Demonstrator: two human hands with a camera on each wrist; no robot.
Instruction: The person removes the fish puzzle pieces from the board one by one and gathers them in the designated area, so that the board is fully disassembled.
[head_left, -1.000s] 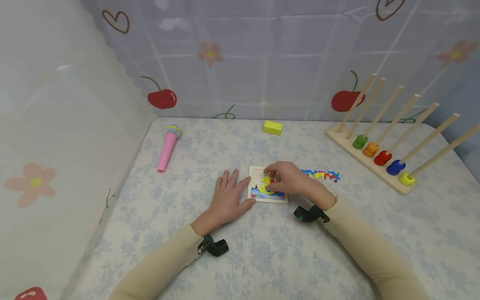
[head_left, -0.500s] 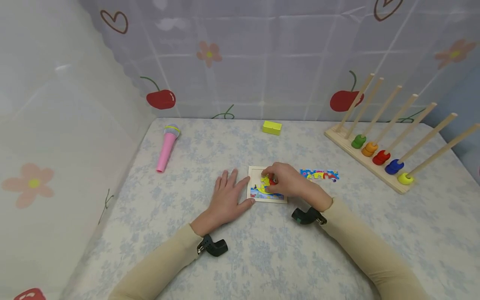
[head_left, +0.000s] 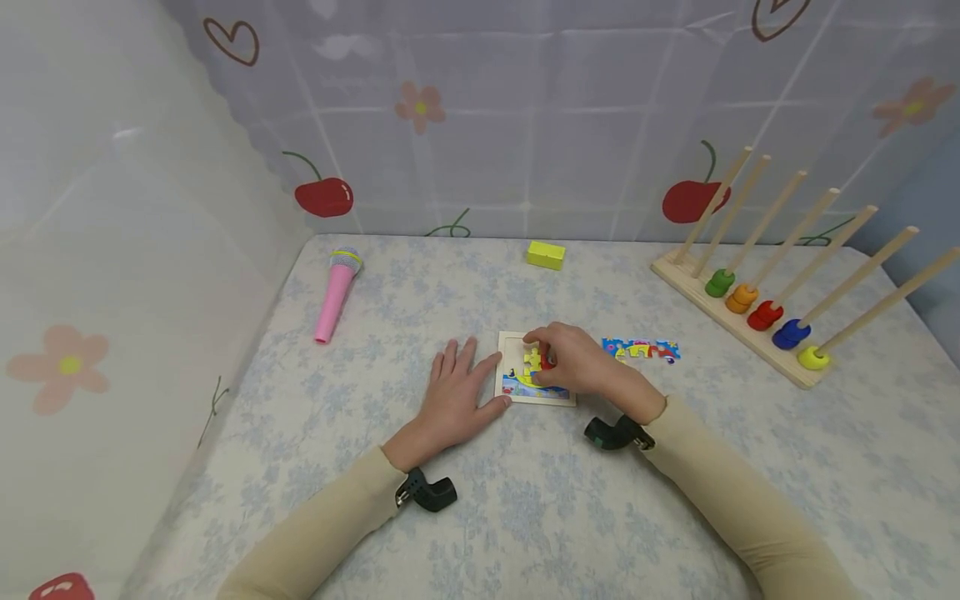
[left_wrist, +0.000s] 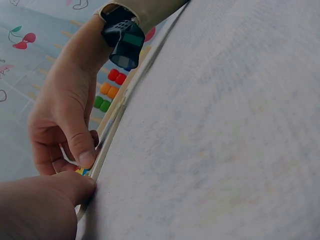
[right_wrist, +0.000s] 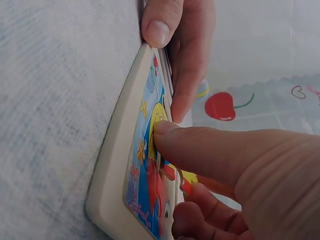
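A square wooden puzzle tray [head_left: 537, 402] with a partly filled sea picture lies on the table. The left hand [head_left: 454, 406] rests flat with fingers spread, thumb and index fingertip touching the tray's left edge. Over the tray's right side, the right hand [head_left: 573, 360] has its thumb and fingers curled round a yellow and red puzzle piece. In the right wrist view that piece [right_wrist: 186, 183] is tilted between the fingers, and the thumb presses on the picture [right_wrist: 145, 165]. Loose puzzle pieces [head_left: 640, 349] lie in a row right of the tray.
A pink toy microphone [head_left: 334, 300] lies at the back left. Behind the tray sits a yellow block [head_left: 545, 255]. A wooden peg rack [head_left: 738, 327] with coloured beads and tall rods stands at the right. A patterned curtain hangs behind the table.
The right hand has shifted slightly left over the tray. The left hand has stayed in place.
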